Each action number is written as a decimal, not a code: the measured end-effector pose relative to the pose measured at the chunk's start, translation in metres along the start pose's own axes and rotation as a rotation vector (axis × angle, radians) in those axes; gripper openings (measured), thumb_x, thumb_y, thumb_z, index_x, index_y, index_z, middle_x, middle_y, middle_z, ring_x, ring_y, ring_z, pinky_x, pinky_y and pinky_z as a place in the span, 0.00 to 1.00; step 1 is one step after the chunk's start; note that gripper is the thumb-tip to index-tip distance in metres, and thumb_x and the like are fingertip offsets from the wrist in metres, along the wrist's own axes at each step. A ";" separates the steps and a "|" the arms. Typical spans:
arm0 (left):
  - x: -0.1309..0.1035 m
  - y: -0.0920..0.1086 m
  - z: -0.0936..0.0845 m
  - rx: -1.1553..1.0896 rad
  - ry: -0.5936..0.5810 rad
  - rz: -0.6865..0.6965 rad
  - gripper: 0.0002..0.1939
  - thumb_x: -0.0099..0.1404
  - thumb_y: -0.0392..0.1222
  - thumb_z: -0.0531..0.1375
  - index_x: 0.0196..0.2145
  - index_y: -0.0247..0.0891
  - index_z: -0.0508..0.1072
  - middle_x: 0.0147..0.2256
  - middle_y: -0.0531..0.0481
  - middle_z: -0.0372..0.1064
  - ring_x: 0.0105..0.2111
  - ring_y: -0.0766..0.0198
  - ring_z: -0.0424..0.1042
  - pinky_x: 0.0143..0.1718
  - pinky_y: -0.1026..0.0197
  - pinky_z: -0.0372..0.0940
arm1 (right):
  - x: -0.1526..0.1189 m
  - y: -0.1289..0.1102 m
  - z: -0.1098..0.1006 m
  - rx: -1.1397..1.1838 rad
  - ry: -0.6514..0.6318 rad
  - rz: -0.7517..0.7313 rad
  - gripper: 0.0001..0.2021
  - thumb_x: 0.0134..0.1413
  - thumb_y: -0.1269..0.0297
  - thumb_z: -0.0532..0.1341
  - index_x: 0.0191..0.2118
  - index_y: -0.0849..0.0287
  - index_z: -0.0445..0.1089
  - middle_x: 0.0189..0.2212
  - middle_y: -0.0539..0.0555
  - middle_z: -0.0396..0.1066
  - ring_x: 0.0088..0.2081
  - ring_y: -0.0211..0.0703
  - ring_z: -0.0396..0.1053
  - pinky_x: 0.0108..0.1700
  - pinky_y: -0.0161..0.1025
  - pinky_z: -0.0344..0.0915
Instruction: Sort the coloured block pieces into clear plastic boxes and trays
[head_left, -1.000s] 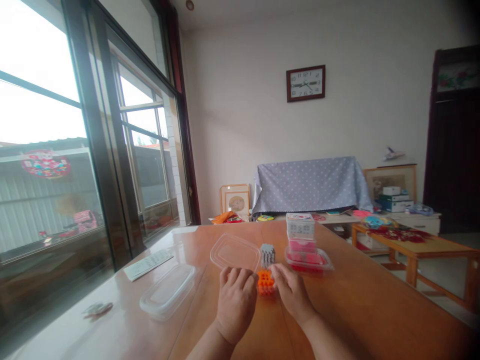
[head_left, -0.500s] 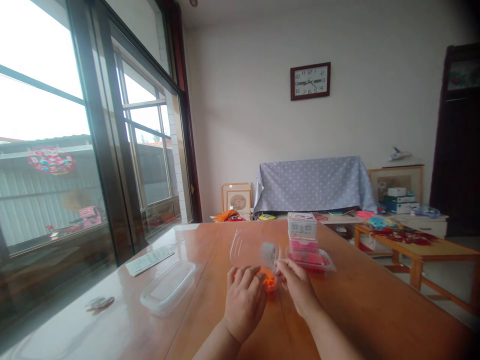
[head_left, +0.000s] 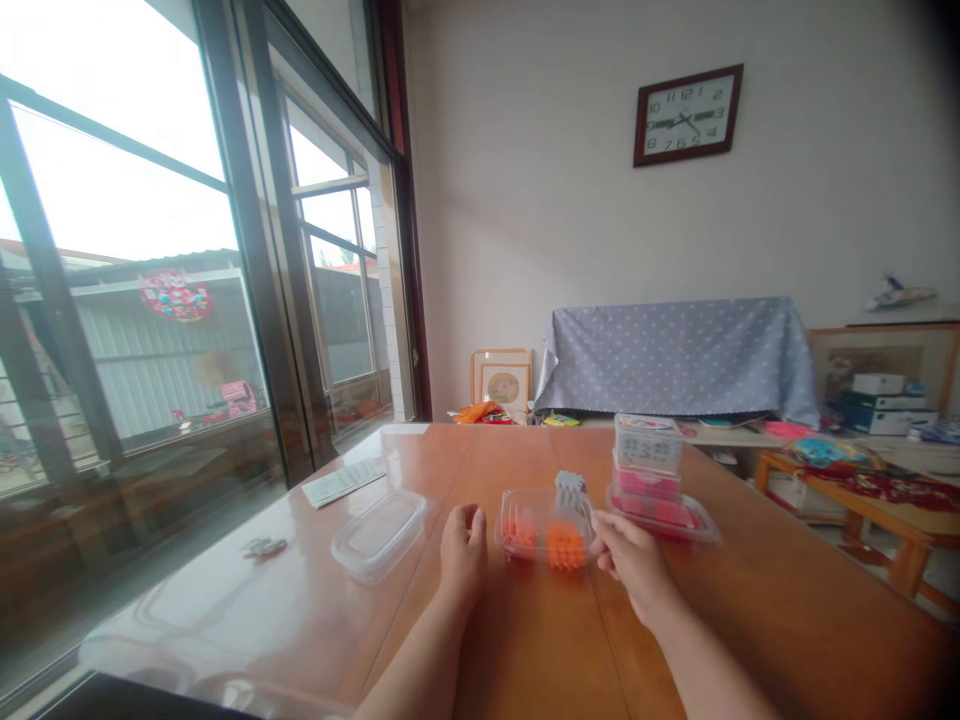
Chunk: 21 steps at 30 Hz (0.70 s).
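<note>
A clear plastic container (head_left: 517, 545) with orange pieces inside sits between my hands. A knobbly orange block (head_left: 565, 546) shows through its right half. My right hand (head_left: 630, 560) is closed in a pinch at the container's right rim. To the left, my left hand (head_left: 463, 550) is a little apart from the container, its fingers curled in; whether anything is inside them is hidden. Just behind the container stands a grey studded block (head_left: 571, 487).
Stacked clear boxes (head_left: 648, 455) stand on a pink-filled tray (head_left: 697, 520) at the right. Leftward on the wooden table (head_left: 540, 650) lie a clear lid-like tray (head_left: 381, 535), a printed paper (head_left: 343, 483) and a small shiny packet (head_left: 264, 548).
The clear panel standing up at the back of the container has come down over it. My left hand has moved off to the left. The whole view has shifted.
</note>
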<state>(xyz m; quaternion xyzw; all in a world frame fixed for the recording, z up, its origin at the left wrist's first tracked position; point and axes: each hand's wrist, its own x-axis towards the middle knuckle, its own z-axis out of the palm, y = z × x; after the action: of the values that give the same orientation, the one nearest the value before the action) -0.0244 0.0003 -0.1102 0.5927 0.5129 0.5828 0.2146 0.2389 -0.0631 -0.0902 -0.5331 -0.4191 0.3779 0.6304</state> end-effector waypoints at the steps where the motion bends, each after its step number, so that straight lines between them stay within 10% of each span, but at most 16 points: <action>1: -0.001 0.002 0.001 -0.004 -0.029 -0.008 0.18 0.70 0.54 0.55 0.43 0.35 0.74 0.42 0.41 0.76 0.44 0.54 0.74 0.47 0.54 0.66 | -0.001 0.000 0.001 -0.020 -0.011 -0.001 0.29 0.49 0.41 0.66 0.48 0.62 0.75 0.22 0.48 0.70 0.20 0.35 0.63 0.24 0.34 0.57; 21: -0.009 0.018 0.004 -0.116 -0.200 -0.141 0.21 0.62 0.56 0.62 0.43 0.34 0.77 0.35 0.44 0.79 0.36 0.56 0.76 0.38 0.59 0.67 | -0.009 -0.005 0.009 -0.217 0.039 0.042 0.32 0.50 0.44 0.62 0.53 0.64 0.72 0.17 0.46 0.68 0.16 0.38 0.62 0.21 0.36 0.57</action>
<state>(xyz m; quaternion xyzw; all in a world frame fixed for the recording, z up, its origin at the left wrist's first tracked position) -0.0126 -0.0135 -0.1000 0.5967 0.4948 0.5330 0.3391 0.2272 -0.0684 -0.0859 -0.6141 -0.4339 0.3330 0.5689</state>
